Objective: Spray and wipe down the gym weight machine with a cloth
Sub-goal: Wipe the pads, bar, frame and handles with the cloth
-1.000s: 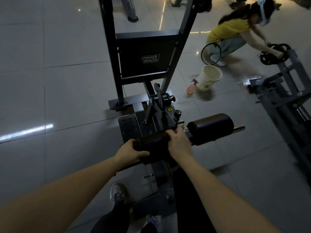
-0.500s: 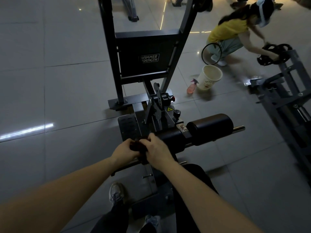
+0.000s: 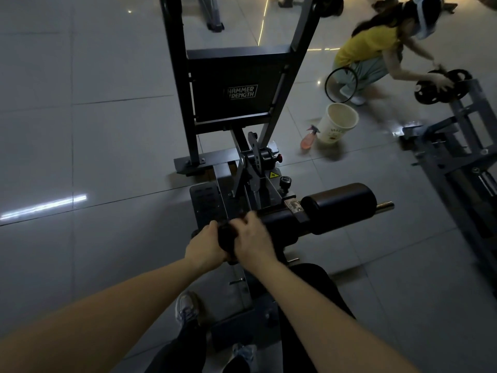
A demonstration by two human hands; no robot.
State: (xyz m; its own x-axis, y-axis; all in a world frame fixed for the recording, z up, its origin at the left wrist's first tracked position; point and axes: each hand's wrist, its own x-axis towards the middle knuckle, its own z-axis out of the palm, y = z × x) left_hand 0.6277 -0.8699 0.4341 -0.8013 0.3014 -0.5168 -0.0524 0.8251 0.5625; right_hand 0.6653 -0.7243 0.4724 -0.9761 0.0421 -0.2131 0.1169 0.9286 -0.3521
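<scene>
A black weight machine (image 3: 236, 90) with a "Hammer Strength" pad stands in front of me. Two black roller pads stick out sideways: the right roller pad (image 3: 340, 205) is bare, and the left roller pad (image 3: 279, 224) is partly under my hands. A dark cloth (image 3: 227, 236) is bunched at the left pad's outer end. My left hand (image 3: 205, 247) grips the cloth from the left. My right hand (image 3: 252, 239) curls over it from the right, touching the left hand. A pink spray bottle (image 3: 309, 140) lies on the floor by a bucket.
A cream bucket (image 3: 337, 125) stands on the grey tiles to the right. A crouching person in a yellow top (image 3: 371, 44) handles a weight plate (image 3: 435, 88) on a second grey machine (image 3: 457, 157). My shoes (image 3: 187, 308) are beside the machine base.
My right hand slid left along the near roller pad with the cloth, from the pad's inner end to its outer end, meeting the left hand. The cloth is now bunched between both hands.
</scene>
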